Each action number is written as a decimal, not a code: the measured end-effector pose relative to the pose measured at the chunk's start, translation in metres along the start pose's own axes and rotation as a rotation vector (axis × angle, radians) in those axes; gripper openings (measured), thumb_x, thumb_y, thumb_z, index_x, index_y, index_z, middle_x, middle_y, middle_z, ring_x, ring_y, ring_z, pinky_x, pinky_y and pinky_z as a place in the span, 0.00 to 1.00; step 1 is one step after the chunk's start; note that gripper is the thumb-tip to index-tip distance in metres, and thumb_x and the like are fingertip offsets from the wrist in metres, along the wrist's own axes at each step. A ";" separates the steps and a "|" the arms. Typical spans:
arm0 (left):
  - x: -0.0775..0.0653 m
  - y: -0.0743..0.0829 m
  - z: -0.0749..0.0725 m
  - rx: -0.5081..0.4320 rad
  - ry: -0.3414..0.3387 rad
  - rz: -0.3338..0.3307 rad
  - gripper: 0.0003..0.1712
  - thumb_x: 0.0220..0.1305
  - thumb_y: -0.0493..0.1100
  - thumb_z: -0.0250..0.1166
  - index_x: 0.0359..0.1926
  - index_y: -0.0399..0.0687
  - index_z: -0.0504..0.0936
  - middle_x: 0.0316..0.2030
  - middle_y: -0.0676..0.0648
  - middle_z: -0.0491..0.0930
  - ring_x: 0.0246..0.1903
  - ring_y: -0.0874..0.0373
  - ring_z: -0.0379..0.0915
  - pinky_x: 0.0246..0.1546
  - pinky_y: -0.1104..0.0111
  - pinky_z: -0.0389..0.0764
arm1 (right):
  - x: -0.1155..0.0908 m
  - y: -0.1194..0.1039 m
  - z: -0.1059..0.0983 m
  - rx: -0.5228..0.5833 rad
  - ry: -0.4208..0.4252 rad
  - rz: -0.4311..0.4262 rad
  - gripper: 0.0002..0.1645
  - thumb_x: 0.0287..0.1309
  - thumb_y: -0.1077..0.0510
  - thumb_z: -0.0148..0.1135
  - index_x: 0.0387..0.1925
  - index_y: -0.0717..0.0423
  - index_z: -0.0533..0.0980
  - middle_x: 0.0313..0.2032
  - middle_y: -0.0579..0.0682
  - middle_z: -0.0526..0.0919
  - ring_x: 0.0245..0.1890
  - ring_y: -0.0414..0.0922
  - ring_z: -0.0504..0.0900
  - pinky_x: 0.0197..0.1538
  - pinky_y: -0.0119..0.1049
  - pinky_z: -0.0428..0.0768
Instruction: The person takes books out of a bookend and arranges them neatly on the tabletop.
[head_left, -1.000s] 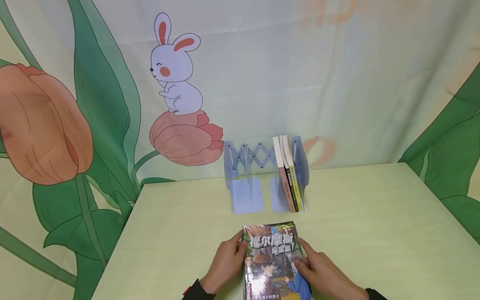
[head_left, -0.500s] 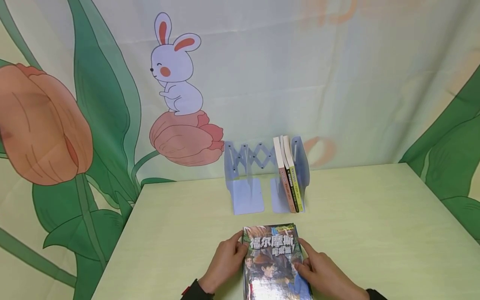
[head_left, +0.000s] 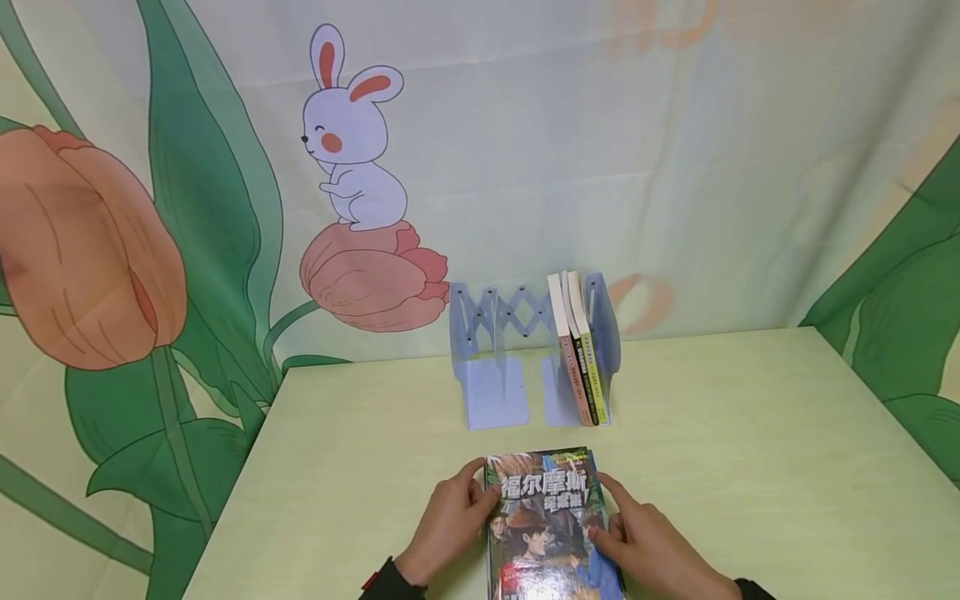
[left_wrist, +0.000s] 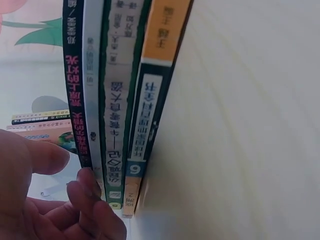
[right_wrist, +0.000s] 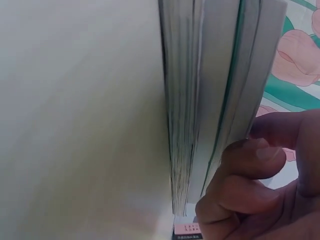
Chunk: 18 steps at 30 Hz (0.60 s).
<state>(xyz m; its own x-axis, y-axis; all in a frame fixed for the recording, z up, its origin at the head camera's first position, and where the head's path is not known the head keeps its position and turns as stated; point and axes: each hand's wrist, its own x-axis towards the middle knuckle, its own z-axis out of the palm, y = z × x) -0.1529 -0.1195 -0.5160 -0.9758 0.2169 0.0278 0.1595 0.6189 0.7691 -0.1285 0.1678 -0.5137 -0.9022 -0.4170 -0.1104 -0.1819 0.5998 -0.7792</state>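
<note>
1. Currently, a stack of books (left_wrist: 117, 100) lies on the pale yellow-green surface (head_left: 750, 433), close to the person and between both hands.
2. The top book (head_left: 536, 533) has a glossy, dark cover with large white Chinese characters, a figure in a brown hat and another in blue.
3. On the spine side, the left hand (head_left: 450, 525) holds the stack: its fingers are curled against the spines, with the thumb at the cover's edge.
4. On the page side, the right hand (head_left: 652, 542) grips the opposite edge, thumb on the cover, other fingers mostly bent against the pages.
5. Just beyond the stack stands a translucent blue book rack (head_left: 497, 396) with a criss-cross middle; three slim books (head_left: 581, 367) lean at its right end.
6. Farther back hangs a cloth backdrop (head_left: 525, 125) printed with a white rabbit (head_left: 360, 150) and orange-pink tulips (head_left: 90, 242).
</note>
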 end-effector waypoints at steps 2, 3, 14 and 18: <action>0.000 0.001 -0.001 0.017 0.009 0.001 0.29 0.71 0.49 0.58 0.66 0.36 0.70 0.19 0.56 0.73 0.14 0.67 0.62 0.23 0.73 0.63 | 0.000 0.000 -0.002 0.007 0.007 -0.005 0.42 0.68 0.45 0.58 0.75 0.57 0.54 0.16 0.39 0.71 0.14 0.32 0.62 0.25 0.30 0.64; 0.000 0.002 -0.001 0.027 0.012 0.001 0.28 0.72 0.49 0.57 0.65 0.37 0.71 0.20 0.56 0.73 0.15 0.66 0.63 0.22 0.73 0.63 | -0.001 0.001 -0.002 0.010 0.011 -0.010 0.41 0.68 0.46 0.58 0.74 0.56 0.55 0.17 0.39 0.72 0.14 0.32 0.63 0.24 0.30 0.64; -0.006 0.014 -0.004 0.250 0.093 0.089 0.22 0.69 0.51 0.59 0.59 0.45 0.78 0.36 0.52 0.79 0.31 0.63 0.74 0.30 0.69 0.72 | -0.001 -0.002 -0.008 -0.111 0.134 -0.094 0.25 0.67 0.46 0.59 0.61 0.51 0.74 0.26 0.36 0.73 0.18 0.30 0.68 0.26 0.28 0.69; -0.009 0.019 -0.004 0.325 0.119 0.132 0.25 0.68 0.53 0.61 0.61 0.47 0.77 0.53 0.46 0.78 0.52 0.52 0.77 0.45 0.58 0.80 | -0.001 -0.003 -0.010 -0.175 0.210 -0.128 0.22 0.64 0.48 0.63 0.57 0.48 0.77 0.33 0.38 0.73 0.22 0.30 0.66 0.27 0.27 0.67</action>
<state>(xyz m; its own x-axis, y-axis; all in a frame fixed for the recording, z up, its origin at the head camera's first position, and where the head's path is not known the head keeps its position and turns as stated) -0.1414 -0.1127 -0.4987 -0.9512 0.2333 0.2021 0.3057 0.8029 0.5118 -0.1309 0.1736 -0.5048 -0.9255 -0.3573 0.1259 -0.3474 0.6679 -0.6581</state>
